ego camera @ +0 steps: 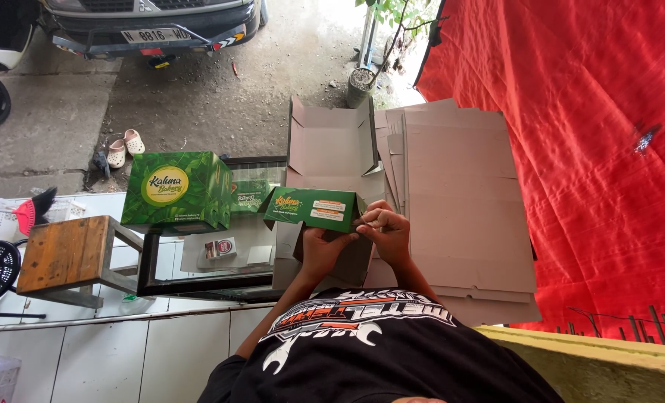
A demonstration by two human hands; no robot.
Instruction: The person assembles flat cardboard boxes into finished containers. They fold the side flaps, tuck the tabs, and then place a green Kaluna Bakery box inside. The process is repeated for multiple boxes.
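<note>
— Where is the small green box?
— Up off the worktop, in front of the person's chest, part-folded, its printed side facing left and its brown inside showing below. Both hands are on its right end.

— How does each hand sit on it?
— The left hand is under the box, fingers curled up around its lower edge, so it grips the card from below. The right hand is just beside it at the box's right corner, fingers bunched tight and pinching a flap there. The two hands nearly touch.

— What lies around that?
— Directly beyond the box an unfolded brown carton blank lies open, flaps raised. To the right is a stack of flat brown cardboard sheets, next to a red tarpaulin. To the left stands a large finished green box, well apart from the hands, on a dark-framed glass top. Farther left is a wooden stool.
</note>
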